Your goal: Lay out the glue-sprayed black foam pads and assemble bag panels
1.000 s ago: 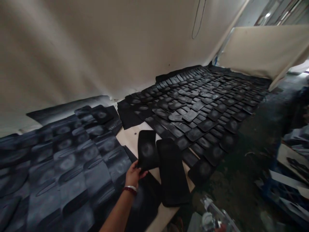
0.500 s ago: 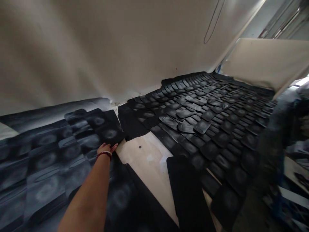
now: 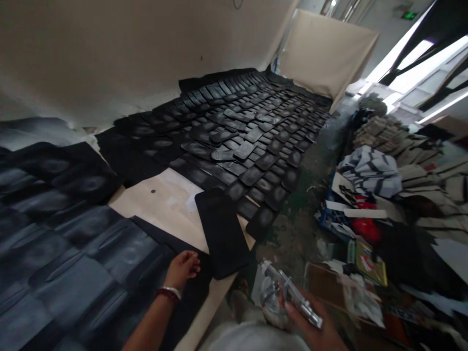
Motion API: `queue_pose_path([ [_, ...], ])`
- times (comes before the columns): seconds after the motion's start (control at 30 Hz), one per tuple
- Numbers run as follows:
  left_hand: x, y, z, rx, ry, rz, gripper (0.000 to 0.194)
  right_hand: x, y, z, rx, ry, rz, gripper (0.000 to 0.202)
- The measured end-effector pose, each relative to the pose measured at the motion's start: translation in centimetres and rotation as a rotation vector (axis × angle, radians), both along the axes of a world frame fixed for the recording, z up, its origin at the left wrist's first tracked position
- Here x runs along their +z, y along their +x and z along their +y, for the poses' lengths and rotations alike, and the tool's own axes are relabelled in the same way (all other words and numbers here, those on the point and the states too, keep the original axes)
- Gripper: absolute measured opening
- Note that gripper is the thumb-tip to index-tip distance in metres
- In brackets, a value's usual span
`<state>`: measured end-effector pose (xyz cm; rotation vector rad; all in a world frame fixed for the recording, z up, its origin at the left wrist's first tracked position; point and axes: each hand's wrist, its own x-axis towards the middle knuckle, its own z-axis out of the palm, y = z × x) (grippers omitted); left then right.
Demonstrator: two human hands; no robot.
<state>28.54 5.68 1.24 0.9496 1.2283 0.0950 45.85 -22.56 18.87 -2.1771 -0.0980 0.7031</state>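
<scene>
My right hand [image 3: 307,312] is wrapped around a silver spray gun [image 3: 288,287] at the bottom, right of centre. A cup-like part, blurred, hangs at the gun's near side. My left hand [image 3: 183,269], with a red bracelet and a pale band at the wrist, is held over the black pieces with its fingers curled in and nothing visible in them. Just right of it lies a plain black panel [image 3: 223,234] with rounded corners, partly over beige board [image 3: 164,200]. Flat black panels [image 3: 91,273] with whitish hazy patches cover the surface on the left.
Rows of overlapping black panels [image 3: 252,136] run back to a beige sheet [image 3: 321,53]. Beige sheeting [image 3: 109,53] rises along the left. On the right, past a strip of stained floor [image 3: 296,209], are a blue crate [image 3: 331,222], a cardboard box [image 3: 323,287] and piled cloth [image 3: 371,170].
My left hand has left the panel edge by the board and come nearer, its fingers curling. The view has swung right, bringing my right hand and the spray gun into sight.
</scene>
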Motion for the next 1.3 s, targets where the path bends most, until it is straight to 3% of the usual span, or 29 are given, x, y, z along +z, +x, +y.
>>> queue_pose_path([
  [0.1, 0.3, 2.4, -7.1, -0.122, 0.141, 0.078, 0.025, -0.1, 0.4, -1.6, -0.023, 0.026, 0.042, 0.053],
  [0.17, 0.5, 3.4, -9.4, -0.191, 0.278, 0.189, 0.025, -0.1, 0.7, -2.6, -0.018, 0.029, 0.081, 0.053],
  [0.23, 0.8, 4.1, -10.4, -0.234, 0.335, 0.282, 0.024, -0.2, 1.2, -3.3, 0.002, 0.051, 0.138, 0.053],
  [0.47, 1.9, 5.4, -10.5, -0.171, 0.110, 0.273, 0.020, -1.1, 2.1, -4.3, 0.154, 0.179, 0.178, 0.044],
  [0.73, 1.3, 5.2, -10.8, -0.065, 0.036, 0.204, 0.014, -1.6, 2.2, -6.0, 0.079, 0.031, 0.150, 0.053],
  [0.83, 1.2, 5.1, -10.8, -0.043, 0.038, 0.187, 0.014, -1.4, 1.8, -5.6, 0.028, 0.036, 0.164, 0.054],
  [1.07, 1.3, 4.9, -10.6, -0.024, 0.001, 0.159, 0.017, -1.2, 2.6, -2.8, 0.085, 0.104, 0.222, 0.056],
  [1.23, 1.2, 5.1, -9.6, -0.048, -0.082, 0.140, 0.019, -1.2, 3.3, -3.3, 0.090, 0.073, 0.138, 0.052],
  [1.3, 1.3, 5.5, -9.2, 0.019, -0.134, 0.095, 0.013, -1.1, 3.1, -3.4, 0.099, 0.076, 0.153, 0.051],
])
